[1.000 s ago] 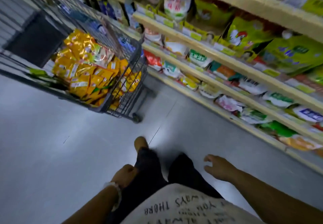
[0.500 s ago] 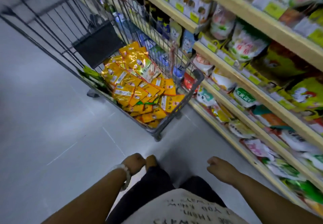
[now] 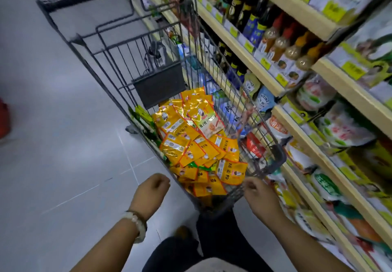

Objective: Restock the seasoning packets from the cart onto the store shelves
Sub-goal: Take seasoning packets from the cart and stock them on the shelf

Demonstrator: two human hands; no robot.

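A wire shopping cart [image 3: 279, 158] stands in front of me, beside the store shelves [image 3: 250, 56]. Inside it lies a heap of yellow seasoning packets [image 3: 191, 144], with a few green packets [image 3: 141, 119] along its left side. My left hand [image 3: 151, 191] hangs just left of the cart's near end, fingers loosely curled and holding nothing; a pale bead bracelet is on that wrist. My right hand [image 3: 259, 195] is at the cart's near right corner, its fingers curled on the wire wall.
The shelves on the right hold dark sauce bottles [image 3: 250, 17] and dressing bottles [image 3: 282, 42] higher up, and bagged goods [image 3: 339, 127] lower down. Grey tiled floor [image 3: 63, 144] lies to the left. Something red [image 3: 3, 119] shows at the left edge.
I have walked up to the cart, which now fills the middle of the view. Both hands rose from beside my legs, and the right one reached the cart's near corner.
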